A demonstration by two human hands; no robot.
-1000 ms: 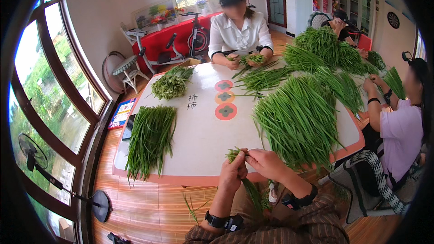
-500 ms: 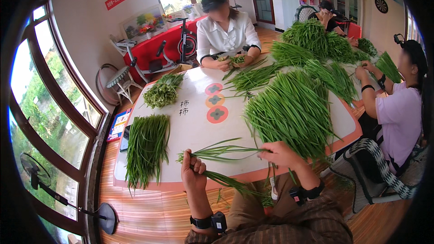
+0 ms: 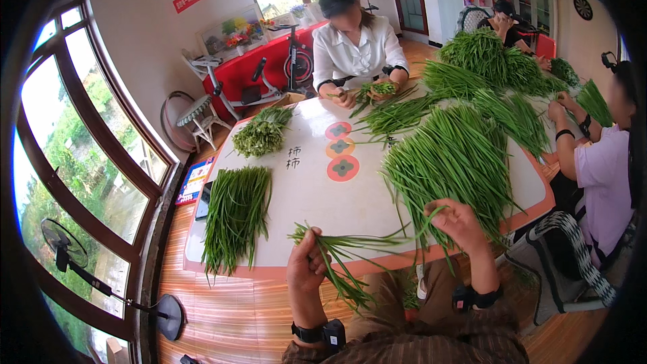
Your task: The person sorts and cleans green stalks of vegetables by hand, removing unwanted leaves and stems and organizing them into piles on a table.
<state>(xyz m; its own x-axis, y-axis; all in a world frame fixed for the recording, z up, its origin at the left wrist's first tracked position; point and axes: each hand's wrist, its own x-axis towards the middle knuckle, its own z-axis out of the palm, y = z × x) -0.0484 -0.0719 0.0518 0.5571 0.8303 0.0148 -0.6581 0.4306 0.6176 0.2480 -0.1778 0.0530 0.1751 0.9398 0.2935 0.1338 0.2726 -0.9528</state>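
My left hand (image 3: 308, 261) is closed around a small bunch of garlic chives (image 3: 348, 287) in front of the table's near edge. Some of its blades stretch right across the edge, while others droop toward my lap. My right hand (image 3: 461, 226) is raised beside the big pile of garlic chives (image 3: 448, 168), with thumb and forefinger pinching a thin chive blade (image 3: 423, 226) that curves down. A neater stack of chives (image 3: 236, 219) lies to the left of my left hand.
Farther left on the white table (image 3: 296, 195) sits a chive bunch (image 3: 259, 136) with pale ends. Across from me a person in white (image 3: 357, 54) handles chives; a person in lilac (image 3: 600, 155) works at right. A chair (image 3: 559, 263) and a fan (image 3: 67, 249) flank the table.
My right hand has moved right and slightly up, away from the left-hand bunch, with a blade in its fingers. The whole view has shifted, so the table appears farther right.
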